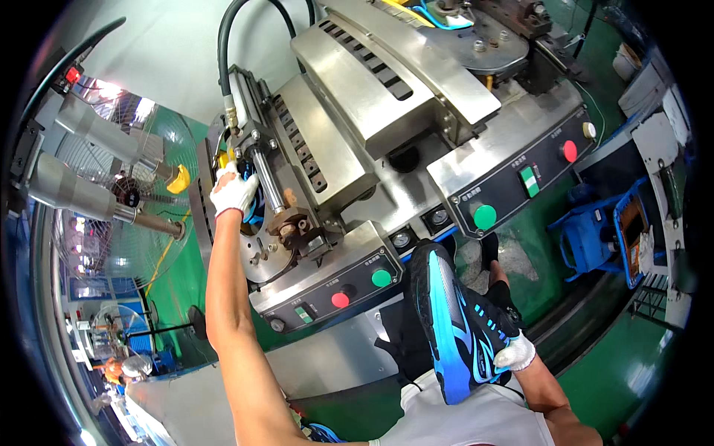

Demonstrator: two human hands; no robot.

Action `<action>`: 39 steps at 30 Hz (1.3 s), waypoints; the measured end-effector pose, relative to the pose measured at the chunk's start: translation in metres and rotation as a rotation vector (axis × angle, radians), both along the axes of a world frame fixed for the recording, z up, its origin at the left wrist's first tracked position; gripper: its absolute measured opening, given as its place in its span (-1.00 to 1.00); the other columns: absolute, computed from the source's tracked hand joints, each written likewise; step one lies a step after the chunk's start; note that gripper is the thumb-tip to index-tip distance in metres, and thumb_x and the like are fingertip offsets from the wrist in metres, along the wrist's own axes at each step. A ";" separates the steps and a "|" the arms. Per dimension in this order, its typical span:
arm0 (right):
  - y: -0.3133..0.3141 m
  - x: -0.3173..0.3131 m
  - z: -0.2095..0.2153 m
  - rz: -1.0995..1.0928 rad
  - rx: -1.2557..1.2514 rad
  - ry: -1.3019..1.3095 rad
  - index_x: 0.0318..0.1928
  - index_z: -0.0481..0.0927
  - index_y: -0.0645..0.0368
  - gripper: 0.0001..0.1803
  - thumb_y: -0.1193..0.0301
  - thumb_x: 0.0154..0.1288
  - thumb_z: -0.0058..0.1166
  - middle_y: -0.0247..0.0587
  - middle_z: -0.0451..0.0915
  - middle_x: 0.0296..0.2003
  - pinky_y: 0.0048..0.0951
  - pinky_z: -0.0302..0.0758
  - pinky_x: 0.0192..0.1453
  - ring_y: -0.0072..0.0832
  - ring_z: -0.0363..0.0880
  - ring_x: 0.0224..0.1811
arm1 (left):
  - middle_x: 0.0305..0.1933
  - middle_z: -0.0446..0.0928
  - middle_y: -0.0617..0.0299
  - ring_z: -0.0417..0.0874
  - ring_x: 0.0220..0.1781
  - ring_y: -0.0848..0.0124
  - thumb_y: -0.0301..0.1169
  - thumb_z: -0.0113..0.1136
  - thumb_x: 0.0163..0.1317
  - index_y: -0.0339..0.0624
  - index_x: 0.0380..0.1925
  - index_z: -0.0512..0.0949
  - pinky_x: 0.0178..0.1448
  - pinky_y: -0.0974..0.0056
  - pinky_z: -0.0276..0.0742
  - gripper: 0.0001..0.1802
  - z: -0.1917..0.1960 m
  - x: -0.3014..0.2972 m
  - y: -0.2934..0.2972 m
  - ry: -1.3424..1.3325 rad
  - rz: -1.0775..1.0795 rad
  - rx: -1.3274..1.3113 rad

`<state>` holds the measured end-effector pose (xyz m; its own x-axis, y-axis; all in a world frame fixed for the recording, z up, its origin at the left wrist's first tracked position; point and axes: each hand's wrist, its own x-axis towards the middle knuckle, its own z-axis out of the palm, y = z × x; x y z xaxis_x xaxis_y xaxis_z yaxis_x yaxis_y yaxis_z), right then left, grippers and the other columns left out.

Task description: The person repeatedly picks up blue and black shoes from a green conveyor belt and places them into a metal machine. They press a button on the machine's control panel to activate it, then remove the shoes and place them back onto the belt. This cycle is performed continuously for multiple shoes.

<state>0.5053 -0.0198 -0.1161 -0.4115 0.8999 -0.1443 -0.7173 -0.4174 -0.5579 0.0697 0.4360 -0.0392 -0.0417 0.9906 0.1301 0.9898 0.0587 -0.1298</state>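
My right hand [515, 353], in a white glove, is closed on the heel end of a black sneaker [476, 334] with a bright blue sole. The sneaker is held upright in front of my body, its toe pointing up toward the machine. My left arm reaches out to the machine's left station. There my gloved left hand [235, 192] is closed on a blue and black shoe [254, 210] set beside a metal piston rod [269, 182]. Much of that shoe is hidden by the hand and the machine parts.
The steel machine [357, 82] has two control panels with green buttons [485, 216] and red buttons [570, 151]. Large fans [123, 189] stand at the left. A blue stool [587, 234] is at the right, and another blue shoe [325, 433] shows at the bottom edge.
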 end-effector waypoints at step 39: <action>0.474 -0.360 0.130 0.127 -0.040 -1.194 0.08 0.66 0.34 -0.57 0.43 0.26 0.46 0.00 0.73 -0.07 -0.11 0.78 -0.01 -0.18 0.78 -0.11 | 0.12 0.52 -0.06 0.57 0.18 -0.09 -0.30 0.54 -0.04 -0.14 0.07 0.63 0.21 -0.19 0.53 -0.41 -0.155 -0.109 -0.610 -0.525 0.527 0.189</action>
<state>0.1449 0.4546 0.0136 -0.0847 0.8489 -0.5217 0.2916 -0.4796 -0.8276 -0.0393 -0.1737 -0.1944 -0.6057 0.7854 0.1276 0.7538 0.5149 0.4082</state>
